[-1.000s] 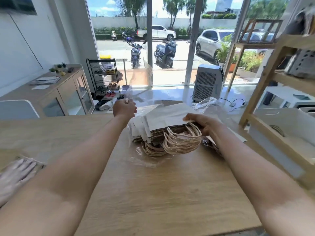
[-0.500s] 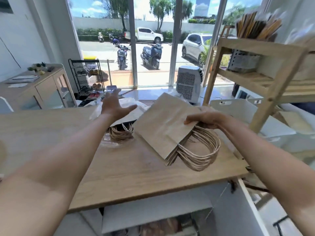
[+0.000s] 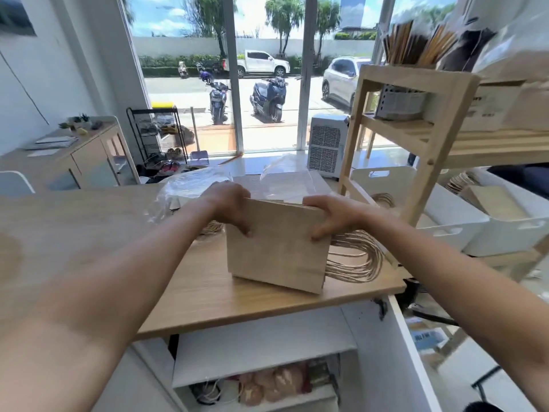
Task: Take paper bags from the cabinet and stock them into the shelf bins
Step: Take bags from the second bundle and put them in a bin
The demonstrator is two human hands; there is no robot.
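A stack of brown paper bags (image 3: 276, 248) stands on edge on the wooden counter (image 3: 208, 295), its twine handles (image 3: 356, 257) pointing right. My left hand (image 3: 228, 206) grips the stack's upper left corner. My right hand (image 3: 329, 215) grips its upper right corner. Behind the stack lie clear plastic wrapping (image 3: 190, 185) and more bags with handles (image 3: 212, 227). To the right, a wooden shelf (image 3: 427, 138) holds white bins (image 3: 445, 221); the farther bin (image 3: 517, 233) has paper bags in it. Below the counter, the open white cabinet (image 3: 261, 355) shows more items.
An open cabinet door (image 3: 416, 346) juts out at lower right. A white air cooler (image 3: 326, 144) stands by the glass front. A sideboard (image 3: 74, 156) and a shoe rack (image 3: 160, 138) are at the left. The upper shelf carries a grey basket of sticks (image 3: 401, 99).
My right hand lifted the stack out of the plastic and turned it up on edge near the counter's right end. My left hand let go of the wrapping and took the stack's other corner.
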